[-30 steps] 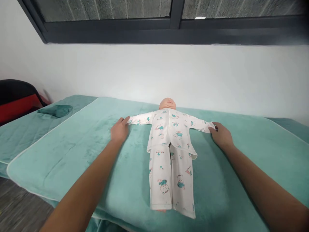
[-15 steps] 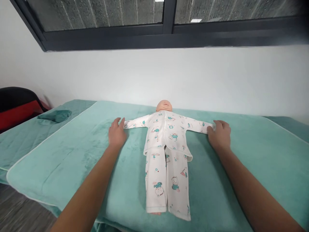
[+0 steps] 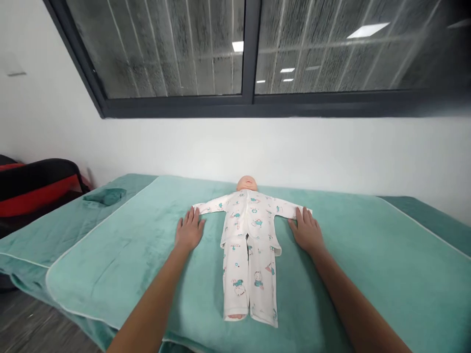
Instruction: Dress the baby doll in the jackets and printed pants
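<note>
A baby doll [image 3: 247, 183] lies on its back on a teal blanket [image 3: 110, 264], dressed in a white printed pyjama suit [image 3: 249, 245] with both sleeves spread out sideways. My left hand [image 3: 189, 229] rests flat and open on the blanket, fingertips just below the end of the doll's left-side sleeve. My right hand [image 3: 307, 231] lies flat and open too, fingertips touching the lower edge of the other sleeve near its cuff. Neither hand holds anything.
The blanket covers a teal padded bed against a white wall under a dark-framed window [image 3: 250, 54]. A crumpled teal cloth [image 3: 105, 196] lies at the back left. A black and red bag [image 3: 33, 189] stands beyond the bed's left edge.
Both hands have let go of the sleeve cuffs and drawn inward and down, now lying flat below the sleeves. The camera has pulled back and tilted up, showing more window.
</note>
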`<state>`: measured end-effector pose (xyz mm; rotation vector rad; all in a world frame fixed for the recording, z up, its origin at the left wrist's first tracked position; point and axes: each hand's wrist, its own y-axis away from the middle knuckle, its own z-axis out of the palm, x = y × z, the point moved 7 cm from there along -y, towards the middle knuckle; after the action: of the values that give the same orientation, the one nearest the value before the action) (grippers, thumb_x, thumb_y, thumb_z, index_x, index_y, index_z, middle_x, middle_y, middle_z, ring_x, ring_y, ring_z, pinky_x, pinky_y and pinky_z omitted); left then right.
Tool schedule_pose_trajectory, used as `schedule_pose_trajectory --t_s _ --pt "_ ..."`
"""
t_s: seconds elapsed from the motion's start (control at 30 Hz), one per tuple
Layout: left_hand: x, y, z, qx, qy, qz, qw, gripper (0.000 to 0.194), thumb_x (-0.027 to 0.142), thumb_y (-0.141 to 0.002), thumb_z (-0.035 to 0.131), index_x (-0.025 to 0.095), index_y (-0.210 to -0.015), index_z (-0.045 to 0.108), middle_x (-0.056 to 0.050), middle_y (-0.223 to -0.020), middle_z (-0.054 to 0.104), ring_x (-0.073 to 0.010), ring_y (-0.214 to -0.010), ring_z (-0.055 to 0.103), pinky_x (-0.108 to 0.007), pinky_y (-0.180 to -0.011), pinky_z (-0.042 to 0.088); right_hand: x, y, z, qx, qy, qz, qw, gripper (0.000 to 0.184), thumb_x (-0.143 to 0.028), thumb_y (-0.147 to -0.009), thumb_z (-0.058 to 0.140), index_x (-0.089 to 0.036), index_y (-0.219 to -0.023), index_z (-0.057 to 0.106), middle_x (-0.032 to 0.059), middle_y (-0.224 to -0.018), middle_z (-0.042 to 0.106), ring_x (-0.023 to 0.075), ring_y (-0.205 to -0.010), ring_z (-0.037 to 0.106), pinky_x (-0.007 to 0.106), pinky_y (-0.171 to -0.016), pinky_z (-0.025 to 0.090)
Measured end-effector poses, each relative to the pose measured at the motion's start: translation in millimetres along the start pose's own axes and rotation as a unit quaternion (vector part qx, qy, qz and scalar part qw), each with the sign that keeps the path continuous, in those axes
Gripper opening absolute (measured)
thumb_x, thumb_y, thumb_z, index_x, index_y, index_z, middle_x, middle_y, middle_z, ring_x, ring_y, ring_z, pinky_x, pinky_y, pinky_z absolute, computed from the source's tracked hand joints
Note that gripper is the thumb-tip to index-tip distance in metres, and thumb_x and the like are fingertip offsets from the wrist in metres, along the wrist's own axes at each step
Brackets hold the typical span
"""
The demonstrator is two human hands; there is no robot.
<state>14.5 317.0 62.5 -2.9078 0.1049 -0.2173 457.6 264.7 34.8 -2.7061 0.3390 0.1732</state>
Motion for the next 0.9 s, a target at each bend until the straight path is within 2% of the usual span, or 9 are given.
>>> schedule_pose_trajectory --t_s 0.13,0.27,0.4,0.5,0.67,0.77,0.83,0.9 --pt "-6 36 -4.9 -0.028 -0.025 -0.010 0.999 0.065 0.050 -0.097 0.015 0.018 -0.153 0.023 -0.008 -0.161 0.016 -0.0253 -0.149 0.016 -0.053 -0.119 0.016 10 36 -3 -0.039 0.027 0.039 0.998 0.072 -0.056 -0.095 0.022 -0.013 -0.153 0.025 0.0159 -0.160 0.022 0.0300 -0.147 0.019 0.051 -0.114 0.022" --pt "-12 79 -15.2 -0.041 -0.049 0.003 0.998 0.065 0.052 -0.097 0.013 0.020 -0.151 0.030 -0.006 -0.161 0.020 -0.0265 -0.149 0.016 -0.054 -0.119 0.016 19 78 -14 -0.088 0.046 0.031 0.995 0.070 -0.058 -0.094 0.021 -0.019 -0.151 0.033 0.0107 -0.158 0.028 0.0292 -0.146 0.022 0.052 -0.114 0.020" --pt "-15 120 -27.9 -0.022 -0.057 0.015 0.998 0.062 0.050 -0.098 0.014 0.023 -0.150 0.033 -0.005 -0.160 0.024 -0.0272 -0.148 0.020 -0.053 -0.118 0.017 23 125 -33 -0.079 0.064 0.023 0.995 0.066 -0.056 -0.094 0.021 -0.022 -0.150 0.035 0.0075 -0.158 0.030 0.0293 -0.146 0.023 0.052 -0.114 0.019" --pt "-15 148 -36.3 0.021 -0.059 0.029 0.998 0.058 0.048 -0.098 0.018 0.023 -0.147 0.039 -0.005 -0.157 0.030 -0.0269 -0.146 0.025 -0.053 -0.118 0.019 21 159 -49 -0.055 0.073 0.019 0.996 0.065 -0.053 -0.095 0.022 -0.021 -0.148 0.038 0.0077 -0.156 0.033 0.0294 -0.145 0.025 0.052 -0.115 0.018" --pt "-17 193 -46.2 0.133 -0.045 0.056 0.988 0.053 0.041 -0.100 0.021 0.021 -0.144 0.045 -0.006 -0.152 0.041 -0.0268 -0.143 0.032 -0.052 -0.117 0.020 7 220 -74 0.011 0.071 -0.001 0.997 0.064 -0.045 -0.096 0.016 -0.015 -0.146 0.042 0.0109 -0.155 0.036 0.0279 -0.145 0.024 0.050 -0.116 0.015" --pt "-18 224 -39.5 0.166 -0.030 0.052 0.984 0.051 0.038 -0.100 0.027 0.020 -0.144 0.044 -0.007 -0.153 0.039 -0.0282 -0.143 0.031 -0.053 -0.117 0.021 -2 270 -77 0.067 0.049 -0.012 0.996 0.065 -0.042 -0.096 0.013 -0.013 -0.146 0.043 0.0109 -0.158 0.029 0.0282 -0.148 0.016 0.052 -0.117 0.012" --pt "-17 250 -27.2 0.171 -0.012 0.040 0.984 0.052 0.037 -0.099 0.028 0.018 -0.146 0.040 -0.008 -0.156 0.032 -0.0285 -0.146 0.025 -0.054 -0.118 0.020 -4 308 -68 0.090 0.024 -0.014 0.996 0.065 -0.044 -0.096 0.014 -0.014 -0.148 0.039 0.0098 -0.160 0.025 0.0290 -0.149 0.011 0.055 -0.116 0.013" --pt "-16 281 -9.2 0.155 0.018 0.026 0.987 0.054 0.036 -0.099 0.028 0.016 -0.149 0.034 -0.009 -0.160 0.023 -0.0283 -0.148 0.018 -0.053 -0.118 0.020 -3 343 -53 0.093 -0.004 -0.009 0.996 0.068 -0.049 -0.094 0.017 -0.013 -0.148 0.039 0.0121 -0.158 0.028 0.0307 -0.148 0.014 0.058 -0.115 0.016"
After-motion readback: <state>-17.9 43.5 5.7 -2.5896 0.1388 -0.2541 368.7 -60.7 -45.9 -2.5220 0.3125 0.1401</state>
